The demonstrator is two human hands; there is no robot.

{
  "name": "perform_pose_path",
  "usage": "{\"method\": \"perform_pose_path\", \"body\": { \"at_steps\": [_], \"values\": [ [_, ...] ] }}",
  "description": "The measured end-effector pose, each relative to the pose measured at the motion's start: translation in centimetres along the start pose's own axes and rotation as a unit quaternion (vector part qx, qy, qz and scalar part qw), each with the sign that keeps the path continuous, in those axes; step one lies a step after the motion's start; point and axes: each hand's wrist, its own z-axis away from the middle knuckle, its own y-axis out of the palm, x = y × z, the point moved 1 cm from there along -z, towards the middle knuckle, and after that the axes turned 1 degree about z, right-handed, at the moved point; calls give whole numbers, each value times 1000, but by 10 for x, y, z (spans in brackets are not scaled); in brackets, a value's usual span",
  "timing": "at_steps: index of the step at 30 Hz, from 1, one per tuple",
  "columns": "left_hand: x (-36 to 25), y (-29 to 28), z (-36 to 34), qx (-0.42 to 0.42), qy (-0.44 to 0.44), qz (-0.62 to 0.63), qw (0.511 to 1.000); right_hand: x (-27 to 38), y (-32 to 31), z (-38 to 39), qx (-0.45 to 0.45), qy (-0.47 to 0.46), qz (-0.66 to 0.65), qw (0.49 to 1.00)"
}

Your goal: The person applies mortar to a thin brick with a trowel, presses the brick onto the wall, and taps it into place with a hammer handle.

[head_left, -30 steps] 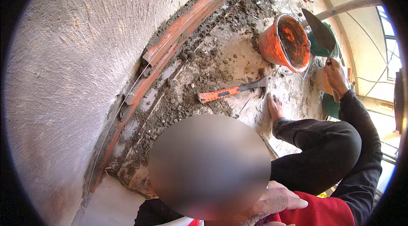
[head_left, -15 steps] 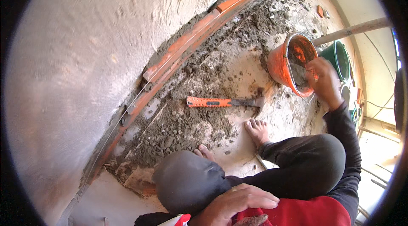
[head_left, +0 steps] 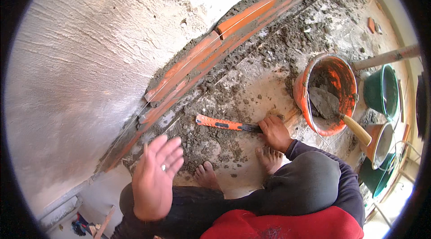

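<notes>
My left hand (head_left: pixel 156 174) is raised over my left knee. Its palm shows, the fingers stretch out with nothing in them, and one carries a ring. By my right foot, my right hand (head_left: pixel 274 133) is closed over the head end of a claw hammer (head_left: pixel 220 123) lying on the floor. The hammer's orange and black handle points left; its head is hidden under the hand. To the right stands an orange bucket (head_left: pixel 301 87) with grey mortar inside. A trowel (head_left: pixel 357 130) leans in it, blade on the mortar and wooden handle over the rim.
A low row of orange bricks (head_left: pixel 188 70) with mortar and a taut string runs along the rough plastered wall (head_left: pixel 85 77). Mortar crumbs litter the floor. Right of the bucket are a green bucket (head_left: pixel 376 90), a smaller orange bucket (head_left: pixel 373 142) and a pole (head_left: pixel 390 56).
My right hand has left the orange bucket and come down onto the hammer's head end. My left hand has risen from my lap and opened. The view has shifted.
</notes>
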Motion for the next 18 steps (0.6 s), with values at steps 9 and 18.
{"method": "perform_pose_path", "body": {
  "at_steps": [9,18],
  "values": [
    [47,15,-133,-121,-3,105,987,2,-41,29,-72,-34,-385,919],
    [39,27,-160,-143,47,172,973,25,-33,16,139,115,-730,660]
  ]
}}
